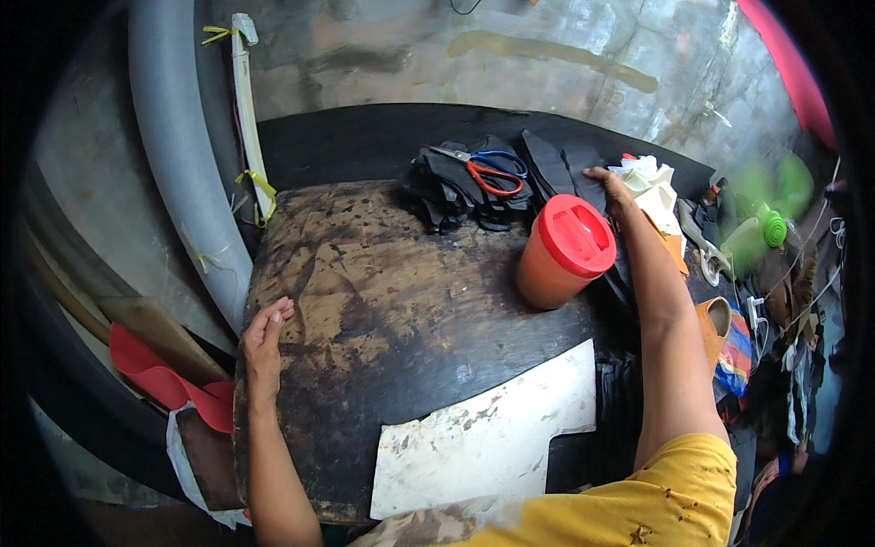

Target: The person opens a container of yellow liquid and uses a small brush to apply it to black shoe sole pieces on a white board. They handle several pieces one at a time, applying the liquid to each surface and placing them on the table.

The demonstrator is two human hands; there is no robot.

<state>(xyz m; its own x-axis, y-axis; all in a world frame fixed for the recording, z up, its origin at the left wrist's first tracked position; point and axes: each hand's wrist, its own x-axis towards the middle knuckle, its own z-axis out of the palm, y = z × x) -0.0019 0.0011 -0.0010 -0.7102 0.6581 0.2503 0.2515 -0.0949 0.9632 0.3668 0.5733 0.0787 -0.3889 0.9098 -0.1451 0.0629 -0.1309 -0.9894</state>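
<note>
My left hand (265, 339) rests on the left edge of a dark, worn round worktable (383, 301), fingers loose and holding nothing. My right arm stretches over the table's right side, and my right hand (612, 187) touches long black cut pieces (558, 166) at the far edge; whether it grips one I cannot tell. Just left of that arm stands an orange jar with a red lid (563, 252). A pile of black pieces (456, 193) lies at the far side with red-and-blue-handled scissors (492, 170) on top.
A white stained sheet (483, 436) lies at the near edge. A grey pipe (178, 155) runs along the wall on the left. Red material (159, 376) sits low at the left. A green fan (764, 223), white cloth (649, 178) and clutter crowd the right.
</note>
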